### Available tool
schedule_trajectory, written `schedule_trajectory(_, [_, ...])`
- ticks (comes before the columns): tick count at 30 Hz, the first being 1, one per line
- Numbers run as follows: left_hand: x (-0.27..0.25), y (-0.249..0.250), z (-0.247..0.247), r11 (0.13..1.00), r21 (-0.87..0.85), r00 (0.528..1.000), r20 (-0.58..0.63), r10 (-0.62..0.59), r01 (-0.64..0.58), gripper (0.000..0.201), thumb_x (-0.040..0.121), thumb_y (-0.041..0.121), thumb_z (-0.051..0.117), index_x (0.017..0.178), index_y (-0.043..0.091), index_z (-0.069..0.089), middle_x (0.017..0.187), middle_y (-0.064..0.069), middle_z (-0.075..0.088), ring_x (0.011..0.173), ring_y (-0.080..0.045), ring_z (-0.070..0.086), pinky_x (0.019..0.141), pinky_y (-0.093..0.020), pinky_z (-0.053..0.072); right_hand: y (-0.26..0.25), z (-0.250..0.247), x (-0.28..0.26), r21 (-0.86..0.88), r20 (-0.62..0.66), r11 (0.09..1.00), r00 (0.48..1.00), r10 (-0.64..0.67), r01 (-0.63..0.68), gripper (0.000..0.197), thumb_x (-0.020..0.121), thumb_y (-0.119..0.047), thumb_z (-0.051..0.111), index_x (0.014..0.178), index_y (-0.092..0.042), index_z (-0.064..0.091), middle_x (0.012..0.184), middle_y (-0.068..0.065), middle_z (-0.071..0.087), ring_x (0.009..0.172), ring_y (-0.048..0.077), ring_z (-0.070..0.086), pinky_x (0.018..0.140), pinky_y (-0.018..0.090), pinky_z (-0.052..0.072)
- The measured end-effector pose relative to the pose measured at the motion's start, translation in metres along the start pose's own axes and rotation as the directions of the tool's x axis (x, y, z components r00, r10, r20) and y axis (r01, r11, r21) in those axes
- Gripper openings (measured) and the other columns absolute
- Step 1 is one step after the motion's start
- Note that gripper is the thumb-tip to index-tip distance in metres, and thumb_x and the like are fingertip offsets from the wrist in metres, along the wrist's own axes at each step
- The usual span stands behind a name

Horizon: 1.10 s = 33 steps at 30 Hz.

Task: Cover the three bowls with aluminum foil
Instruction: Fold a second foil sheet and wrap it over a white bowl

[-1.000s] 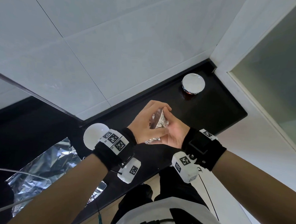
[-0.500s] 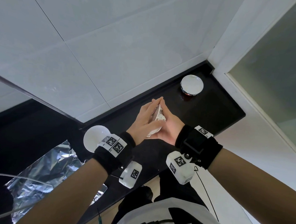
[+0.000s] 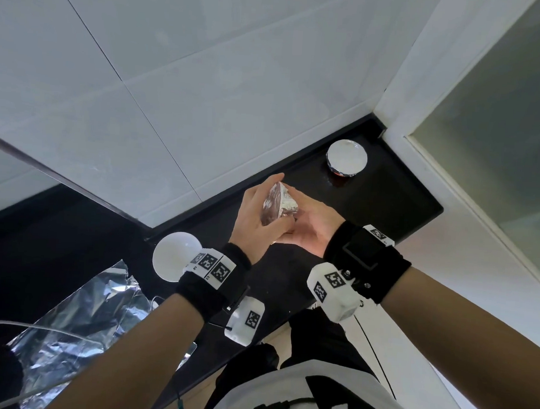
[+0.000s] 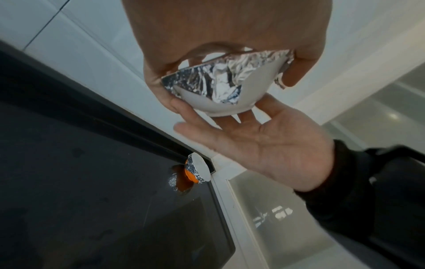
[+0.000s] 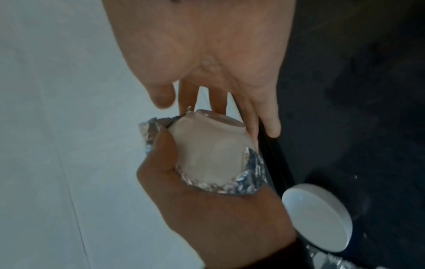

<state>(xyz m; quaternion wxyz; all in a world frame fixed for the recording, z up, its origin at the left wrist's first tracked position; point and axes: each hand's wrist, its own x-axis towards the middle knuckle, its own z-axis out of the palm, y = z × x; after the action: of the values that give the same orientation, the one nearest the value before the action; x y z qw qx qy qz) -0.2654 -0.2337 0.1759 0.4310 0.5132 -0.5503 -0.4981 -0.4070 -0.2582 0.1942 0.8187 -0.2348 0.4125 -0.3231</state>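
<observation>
A small white bowl point(image 3: 278, 204) with crinkled aluminum foil point(image 4: 214, 81) folded over its rim is held up above the black counter. My left hand point(image 3: 255, 222) grips it round the foil-wrapped rim, fingers and thumb curled. My right hand point(image 3: 311, 234) is flat against the bowl's base point(image 5: 214, 123), fingers straight. A second bowl point(image 3: 346, 158), orange with foil over its top, stands at the counter's far right corner. A third bowl point(image 3: 175, 255), white and bare, stands behind my left wrist.
A loose crumpled foil sheet point(image 3: 78, 319) lies on the black counter point(image 3: 397, 204) at the lower left. White wall tiles point(image 3: 206, 91) rise just behind the counter. A white frame with frosted glass point(image 3: 500, 138) closes off the right side.
Both hands have carried the bowl a little farther toward the wall. My right hand's fingers, curled round the bowl a second ago, now lie straight against its base.
</observation>
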Motion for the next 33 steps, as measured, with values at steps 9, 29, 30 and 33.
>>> schedule_trajectory(9, [0.019, 0.0, -0.007, 0.972, -0.033, 0.97, 0.067, -0.232, 0.234, 0.078, 0.067, 0.034, 0.062, 0.141, 0.038, 0.038, 0.129, -0.026, 0.046, 0.113, -0.04, 0.058, 0.074, -0.042, 0.061, 0.014, 0.022, 0.017, -0.359, -0.075, 0.919, 0.976, -0.206, 0.166, 0.064, 0.088, -0.06, 0.05, 0.145, -0.036, 0.037, 0.131, -0.001, 0.062, 0.117, 0.017, 0.062, 0.102, 0.051, 0.046])
schedule_trajectory(29, [-0.005, -0.01, -0.017, 0.986, 0.124, 0.993, 0.017, -0.113, 0.11, 0.072, 0.071, 0.021, 0.065, 0.129, 0.055, 0.038, 0.126, 0.003, 0.034, 0.115, -0.024, 0.051, 0.089, -0.037, 0.056, 0.02, 0.049, 0.022, -0.182, -0.209, 0.978, 0.968, -0.14, 0.102, 0.043, 0.094, -0.056, 0.045, 0.118, -0.023, 0.06, 0.127, 0.014, 0.061, 0.112, 0.024, 0.063, 0.099, 0.041, 0.05])
schedule_trajectory(30, [-0.004, -0.011, -0.017, 0.978, 0.187, 0.995, 0.011, -0.098, 0.095, 0.074, 0.068, 0.024, 0.065, 0.128, 0.056, 0.036, 0.126, 0.006, 0.034, 0.118, -0.026, 0.048, 0.092, -0.041, 0.054, 0.019, 0.053, 0.022, -0.221, -0.206, 0.972, 0.97, -0.128, 0.081, 0.038, 0.094, -0.059, 0.043, 0.112, -0.03, 0.061, 0.126, 0.009, 0.061, 0.114, 0.021, 0.061, 0.104, 0.041, 0.046])
schedule_trajectory(33, [-0.001, -0.015, -0.017, 0.971, 0.224, 0.997, 0.005, -0.082, 0.079, 0.081, 0.064, 0.025, 0.063, 0.131, 0.058, 0.033, 0.129, 0.007, 0.035, 0.124, -0.025, 0.042, 0.098, -0.045, 0.049, 0.018, 0.059, 0.024, -0.237, -0.233, 0.97, 0.967, -0.108, 0.052, 0.045, 0.096, -0.059, 0.035, 0.131, -0.037, 0.052, 0.141, 0.001, 0.052, 0.127, 0.018, 0.051, 0.11, 0.04, 0.04])
